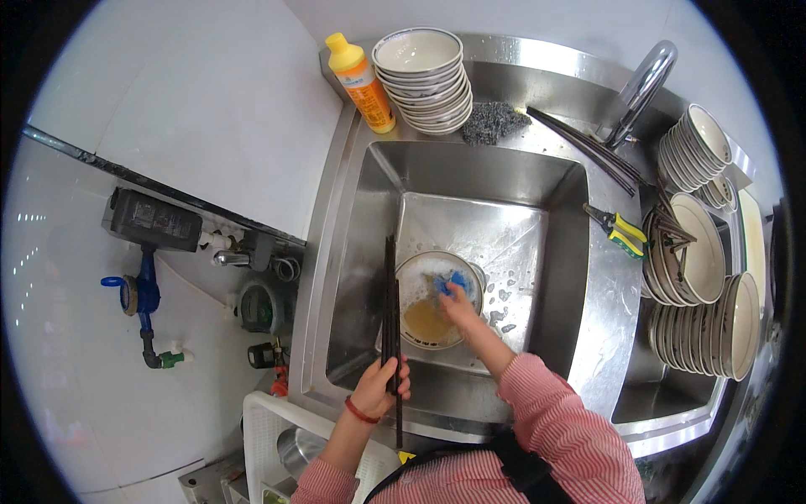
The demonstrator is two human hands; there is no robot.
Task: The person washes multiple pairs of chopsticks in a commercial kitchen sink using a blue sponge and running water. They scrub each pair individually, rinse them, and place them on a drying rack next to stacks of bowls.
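Observation:
My left hand (pixel 382 385) grips a bundle of dark chopsticks (pixel 391 302), which points away from me over the left part of the steel sink basin (pixel 504 239). In the basin sits a round bowl (pixel 430 340) with foam and cloudy yellowish liquid. My right hand (pixel 459 305) is at the bowl's right side, its fingers closed on a blue scrubbing cloth or sponge (pixel 451 282) at the foam. Water drops lie on the basin floor right of the bowl.
Behind the basin stand a yellow-capped bottle (pixel 364 88), stacked bowls (pixel 425 82) and a dark mesh scourer (pixel 494 123). More chopsticks (pixel 585 148) lie near the faucet (pixel 642 88). Yellow-green wire strippers (pixel 620 233) rest on the right ledge, beside stacked plates (pixel 699 252). A white plastic basket (pixel 258 435) is at lower left.

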